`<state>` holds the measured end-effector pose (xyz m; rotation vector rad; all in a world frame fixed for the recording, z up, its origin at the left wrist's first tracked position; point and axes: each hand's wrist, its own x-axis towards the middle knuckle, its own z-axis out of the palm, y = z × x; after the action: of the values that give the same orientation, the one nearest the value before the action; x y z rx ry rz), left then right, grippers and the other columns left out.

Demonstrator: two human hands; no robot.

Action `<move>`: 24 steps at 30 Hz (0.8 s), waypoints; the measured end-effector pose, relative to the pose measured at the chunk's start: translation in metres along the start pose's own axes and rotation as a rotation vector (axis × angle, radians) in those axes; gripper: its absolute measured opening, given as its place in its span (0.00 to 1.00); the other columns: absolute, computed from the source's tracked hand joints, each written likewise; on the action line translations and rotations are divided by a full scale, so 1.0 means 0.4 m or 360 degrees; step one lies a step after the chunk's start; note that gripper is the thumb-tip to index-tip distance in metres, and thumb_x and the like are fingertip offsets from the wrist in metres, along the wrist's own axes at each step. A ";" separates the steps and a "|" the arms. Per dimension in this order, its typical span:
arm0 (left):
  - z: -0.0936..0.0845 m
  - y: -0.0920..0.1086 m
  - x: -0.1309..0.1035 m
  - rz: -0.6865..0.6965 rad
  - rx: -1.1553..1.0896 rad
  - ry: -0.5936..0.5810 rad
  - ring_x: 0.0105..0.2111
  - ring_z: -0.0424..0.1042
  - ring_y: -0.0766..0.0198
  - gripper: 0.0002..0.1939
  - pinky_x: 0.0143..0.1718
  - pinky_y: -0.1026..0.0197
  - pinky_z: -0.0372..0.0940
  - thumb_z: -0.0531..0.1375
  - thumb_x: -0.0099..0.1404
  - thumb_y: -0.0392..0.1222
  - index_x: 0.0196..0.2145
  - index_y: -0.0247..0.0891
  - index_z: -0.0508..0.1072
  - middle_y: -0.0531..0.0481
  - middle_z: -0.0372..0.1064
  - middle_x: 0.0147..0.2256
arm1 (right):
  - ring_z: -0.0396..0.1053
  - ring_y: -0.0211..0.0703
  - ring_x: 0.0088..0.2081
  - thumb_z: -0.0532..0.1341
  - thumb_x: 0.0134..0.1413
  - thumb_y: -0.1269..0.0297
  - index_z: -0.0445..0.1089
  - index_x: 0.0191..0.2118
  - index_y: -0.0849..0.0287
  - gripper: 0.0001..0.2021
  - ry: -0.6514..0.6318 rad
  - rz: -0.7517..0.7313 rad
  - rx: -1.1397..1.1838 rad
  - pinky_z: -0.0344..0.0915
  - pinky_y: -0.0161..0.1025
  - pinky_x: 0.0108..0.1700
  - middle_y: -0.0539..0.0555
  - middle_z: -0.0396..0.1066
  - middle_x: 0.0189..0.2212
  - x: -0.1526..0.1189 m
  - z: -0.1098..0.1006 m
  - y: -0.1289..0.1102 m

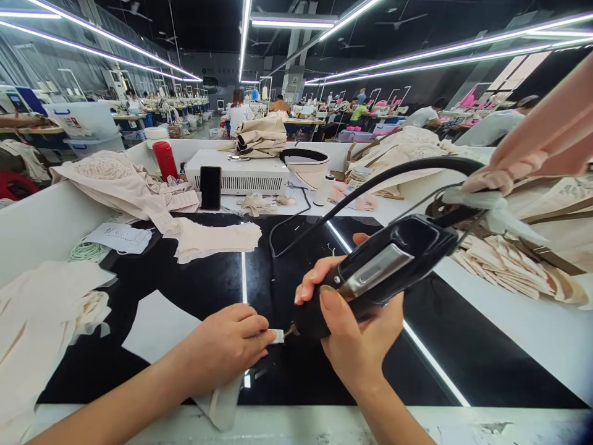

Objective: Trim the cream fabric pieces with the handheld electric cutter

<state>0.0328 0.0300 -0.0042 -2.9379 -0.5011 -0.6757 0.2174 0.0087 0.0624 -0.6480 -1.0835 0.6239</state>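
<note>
My right hand (356,327) is wrapped round a black handheld tool (384,266) with a metal plate on its side, its narrow tip pointing left. My left hand (231,340), fingers pressed together, holds a small white piece (277,336) right by that tip. Beneath and beside my left hand lies a pale pattern-shaped sheet (157,324) on the glossy black work surface (296,383). A black cable curves up from the tool's rear, where pinkish cloth (509,167) is tied.
Cream fabric pieces (41,321) lie at the left, with another stack (217,240) further back. A phone (210,188), red bottle (165,159) and white box (241,173) stand behind. Folded fabric strips (514,269) are at the right. People sit in the background.
</note>
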 end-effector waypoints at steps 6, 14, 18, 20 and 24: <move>0.003 -0.001 0.002 -0.0004 -0.0006 -0.0003 0.42 0.74 0.60 0.12 0.49 0.56 0.73 0.52 0.80 0.36 0.52 0.32 0.74 0.46 0.74 0.41 | 0.72 0.36 0.24 0.70 0.58 0.66 0.66 0.46 0.48 0.15 -0.0015 0.0019 -0.0030 0.72 0.35 0.25 0.45 0.74 0.32 -0.005 0.004 0.004; -0.028 0.002 -0.001 -0.0105 -0.0173 -0.0008 0.44 0.75 0.60 0.11 0.51 0.55 0.74 0.56 0.77 0.34 0.54 0.34 0.73 0.46 0.74 0.44 | 0.70 0.35 0.23 0.71 0.56 0.64 0.65 0.46 0.49 0.16 0.0009 0.0016 -0.0080 0.72 0.35 0.25 0.44 0.73 0.30 -0.001 0.011 -0.006; -0.047 0.002 -0.006 -0.0111 -0.0201 0.0025 0.43 0.75 0.60 0.10 0.54 0.54 0.73 0.56 0.77 0.34 0.52 0.36 0.74 0.46 0.75 0.44 | 0.72 0.36 0.23 0.71 0.54 0.67 0.64 0.47 0.49 0.19 0.0033 0.0016 -0.0115 0.74 0.35 0.26 0.44 0.74 0.30 -0.003 0.014 -0.012; -0.049 0.000 -0.011 -0.0092 -0.0188 0.0025 0.42 0.75 0.60 0.10 0.54 0.53 0.73 0.56 0.77 0.33 0.51 0.36 0.74 0.47 0.75 0.43 | 0.71 0.36 0.23 0.71 0.54 0.68 0.65 0.46 0.49 0.18 0.0028 0.0008 -0.0116 0.74 0.35 0.25 0.44 0.74 0.29 -0.004 0.014 -0.013; -0.044 -0.004 -0.026 -0.0070 -0.0133 -0.0028 0.42 0.75 0.60 0.10 0.55 0.52 0.71 0.55 0.77 0.31 0.50 0.36 0.74 0.47 0.75 0.43 | 0.71 0.36 0.23 0.70 0.54 0.69 0.66 0.46 0.49 0.17 0.0015 -0.0018 -0.0079 0.72 0.35 0.23 0.44 0.74 0.30 -0.005 0.014 -0.011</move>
<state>0.0160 0.0256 0.0070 -3.0214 -0.5536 -0.6924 0.2123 0.0054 0.0662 -0.6866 -1.0961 0.5851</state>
